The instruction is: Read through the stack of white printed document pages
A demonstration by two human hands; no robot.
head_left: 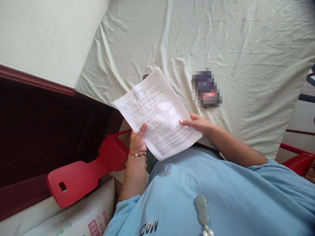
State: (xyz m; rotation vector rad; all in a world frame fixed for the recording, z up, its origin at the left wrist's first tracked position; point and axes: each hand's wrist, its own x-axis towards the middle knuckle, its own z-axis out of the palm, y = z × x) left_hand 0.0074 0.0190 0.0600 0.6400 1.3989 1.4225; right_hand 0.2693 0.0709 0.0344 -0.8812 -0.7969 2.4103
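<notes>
A white printed sheet of paper [157,111], covered in lines of small text, is held tilted in front of my body. My left hand [138,139] grips its lower left edge, thumb on top and the fingers hidden underneath. On the right edge, my right hand [197,123] pinches the paper with its thumb lying over the print. Whether more sheets lie beneath cannot be made out. Past the paper's top edge, a small dark object [145,76] peeks out, mostly covered.
A pale green cloth [233,42] with wrinkles covers the surface ahead. On it lies a pixelated dark rectangular object [206,88]. A red plastic chair [73,183] stands at the left beside a white printed sack [81,213]. Another red piece [299,162] shows at right.
</notes>
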